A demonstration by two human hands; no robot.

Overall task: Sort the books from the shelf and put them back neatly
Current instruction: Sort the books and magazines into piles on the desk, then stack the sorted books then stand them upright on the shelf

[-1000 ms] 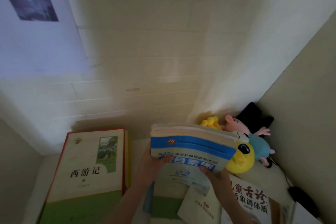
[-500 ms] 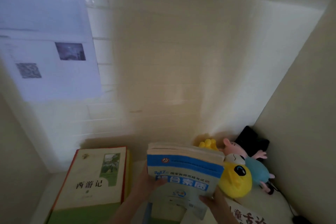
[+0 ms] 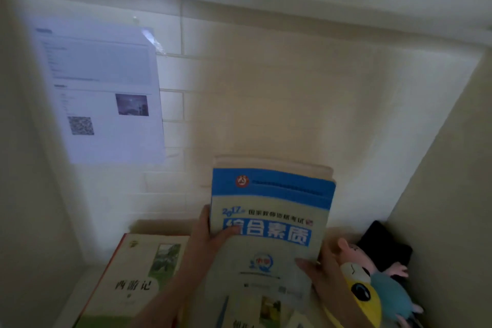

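Note:
A thick paperback with a blue band and blue title block (image 3: 271,210) stands raised in the shelf compartment, its cover facing me. My left hand (image 3: 206,238) grips its left edge, thumb across the cover. My right hand (image 3: 323,273) holds its lower right corner, thumb on the cover. A cream and green hardback with a red edge (image 3: 138,277) lies flat at the lower left. Under the raised book, more books (image 3: 263,309) lie flat, partly hidden.
Plush toys, a yellow one (image 3: 364,298), a pink one (image 3: 356,253) and a black item (image 3: 386,247), fill the right corner. A printed sheet (image 3: 103,93) is taped to the tiled back wall. Shelf side walls (image 3: 452,194) close in on both sides.
The blue-banded book has been lifted higher and tipped more upright in both hands. The view has tilted up, showing more of the back wall and the taped sheet.

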